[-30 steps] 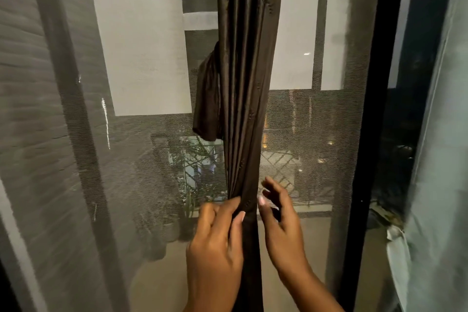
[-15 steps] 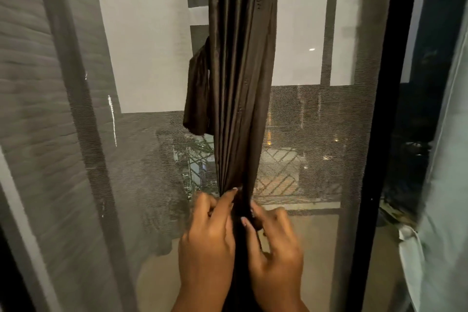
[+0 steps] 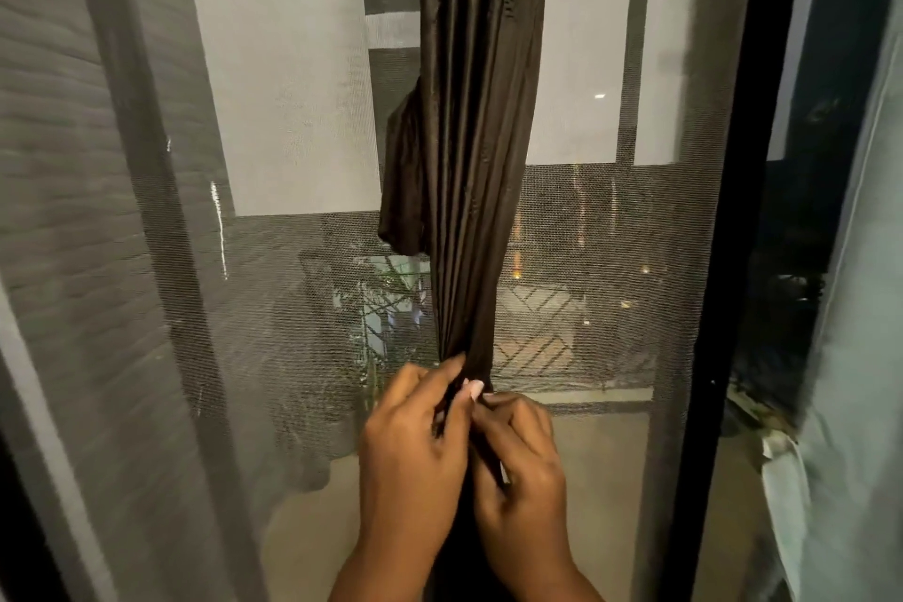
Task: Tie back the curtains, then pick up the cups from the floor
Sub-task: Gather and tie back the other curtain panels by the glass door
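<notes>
Brown curtain gathered, left hand and right hand grip pinching its folds

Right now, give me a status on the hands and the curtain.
Left hand and right hand both grip the gathered brown curtain. No tie seen. Nothing in the way.

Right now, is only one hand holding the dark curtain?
No, both the left hand and the right hand pinch the bunched dark curtain from either side.
</notes>
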